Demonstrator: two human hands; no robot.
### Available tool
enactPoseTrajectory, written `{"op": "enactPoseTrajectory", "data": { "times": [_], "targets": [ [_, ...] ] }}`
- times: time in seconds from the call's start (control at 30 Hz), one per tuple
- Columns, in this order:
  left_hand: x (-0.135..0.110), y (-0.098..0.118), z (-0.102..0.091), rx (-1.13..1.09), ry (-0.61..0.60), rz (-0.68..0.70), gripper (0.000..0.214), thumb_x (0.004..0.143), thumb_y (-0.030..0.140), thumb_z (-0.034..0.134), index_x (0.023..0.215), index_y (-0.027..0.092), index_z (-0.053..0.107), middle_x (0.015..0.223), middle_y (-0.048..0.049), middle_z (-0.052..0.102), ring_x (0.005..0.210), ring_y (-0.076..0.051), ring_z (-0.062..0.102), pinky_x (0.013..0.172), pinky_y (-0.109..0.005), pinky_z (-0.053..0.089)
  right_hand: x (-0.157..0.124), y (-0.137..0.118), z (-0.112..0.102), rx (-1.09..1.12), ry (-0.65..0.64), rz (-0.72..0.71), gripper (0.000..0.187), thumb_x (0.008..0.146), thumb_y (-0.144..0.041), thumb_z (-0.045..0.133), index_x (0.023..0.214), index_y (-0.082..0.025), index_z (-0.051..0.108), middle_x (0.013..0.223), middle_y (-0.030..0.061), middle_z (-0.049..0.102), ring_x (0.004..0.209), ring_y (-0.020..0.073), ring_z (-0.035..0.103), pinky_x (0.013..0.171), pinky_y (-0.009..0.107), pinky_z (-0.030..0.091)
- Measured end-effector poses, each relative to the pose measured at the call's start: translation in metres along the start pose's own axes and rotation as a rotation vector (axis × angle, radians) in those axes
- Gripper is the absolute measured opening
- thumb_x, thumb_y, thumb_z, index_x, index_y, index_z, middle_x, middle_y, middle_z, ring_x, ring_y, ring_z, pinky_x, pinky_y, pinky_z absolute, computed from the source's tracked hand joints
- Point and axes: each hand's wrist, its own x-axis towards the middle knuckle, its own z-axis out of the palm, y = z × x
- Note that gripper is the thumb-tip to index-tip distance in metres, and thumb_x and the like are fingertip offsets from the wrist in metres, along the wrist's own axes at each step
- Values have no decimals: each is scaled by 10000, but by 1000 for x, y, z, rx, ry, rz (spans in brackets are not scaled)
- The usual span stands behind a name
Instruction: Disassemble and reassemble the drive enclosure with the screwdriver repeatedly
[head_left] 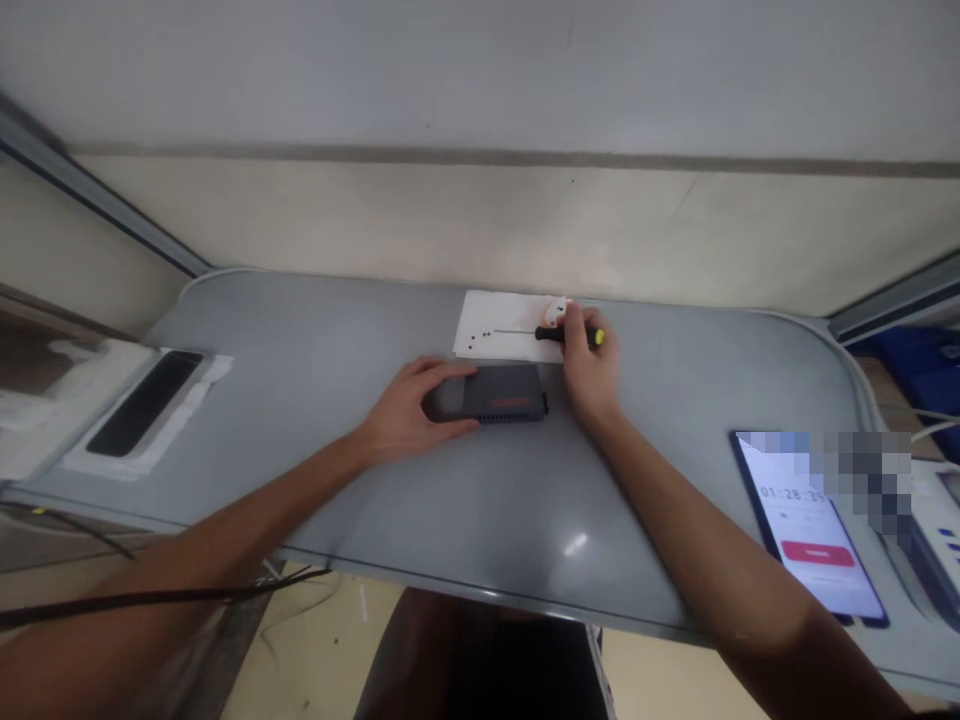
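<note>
A dark grey box-shaped device (504, 388) with a row of slots along its near side lies on the grey table. My left hand (416, 412) grips its left end between thumb and fingers. Behind the device is a sheet of white paper (495, 309) with several tiny dark screws (472, 342) on its left part. My right hand (591, 360) holds a screwdriver (551, 333) by its black and yellow handle. The shaft points left over the paper, its tip close to the screws. A small white and orange item (555, 312) is partly hidden by the right hand.
A phone (817, 530) showing a timer lies at the table's right, beside a white machine (937, 510). On the left, a black slab (146, 402) rests on white material. A black cable (165, 600) crosses at lower left. A pale wall (360, 215) stands behind the table.
</note>
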Motion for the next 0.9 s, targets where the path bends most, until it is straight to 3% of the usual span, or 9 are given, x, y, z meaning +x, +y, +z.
{"op": "enactPoseTrajectory", "data": {
  "times": [0.3,0.73,0.9],
  "targets": [
    [-2,-10,-6,-41,14,91,627,824,590,846,1356,295,690,1280,-81,666,1200,-301,675,1128,-533,555,2,6,0,8,-43,-1,467,994,-648,565,800,-224,595,813,-1,607,835,155,564,899,334,476],
    [-2,-18,-14,11,28,340,573,887,423,848,1413,299,657,1407,-92,723,1264,-305,683,1075,-491,596,2,3,0,8,-72,9,482,986,-674,565,802,-229,577,808,-1,587,781,148,519,796,315,478],
    [-3,-14,-16,-10,14,303,503,942,387,772,1423,301,656,1403,-85,727,1239,-291,695,1074,-467,593,1,4,-1,31,-73,40,453,1003,-637,567,813,-226,587,802,-11,575,761,139,512,809,320,475]
  ]
}}
